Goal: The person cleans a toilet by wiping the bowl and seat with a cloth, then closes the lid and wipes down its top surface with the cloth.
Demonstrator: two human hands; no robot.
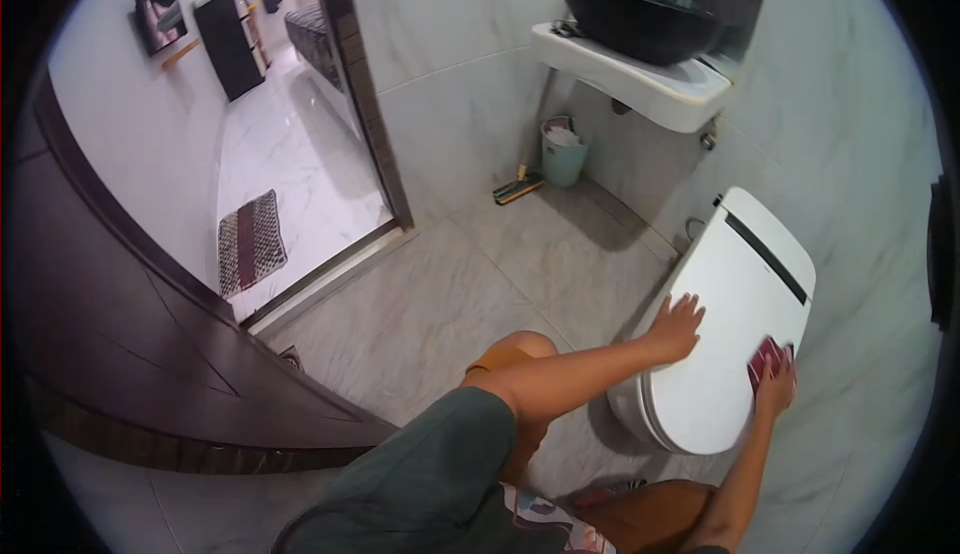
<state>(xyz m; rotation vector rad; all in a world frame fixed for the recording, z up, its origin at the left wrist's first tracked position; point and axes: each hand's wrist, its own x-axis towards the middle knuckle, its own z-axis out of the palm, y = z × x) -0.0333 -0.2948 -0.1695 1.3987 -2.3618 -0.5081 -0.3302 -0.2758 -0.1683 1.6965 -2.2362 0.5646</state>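
Note:
The white toilet (pixel 715 354) stands at the right with its lid down and a dark strip across its rear part. My left hand (pixel 675 330) rests on the lid's left edge with its fingers spread and nothing in it. At the lid's right edge, my right hand (pixel 776 386) holds a dark red cloth (pixel 762 359) against the surface. The cloth is partly covered by the fingers.
A black basin (pixel 640 19) sits on a white counter (pixel 640 84) at the upper right. Below are a light blue bin (pixel 564 162) and a floor brush (pixel 518 189). An open doorway at the left shows a mat (pixel 252 244); a brown door (pixel 180 324) stands nearer.

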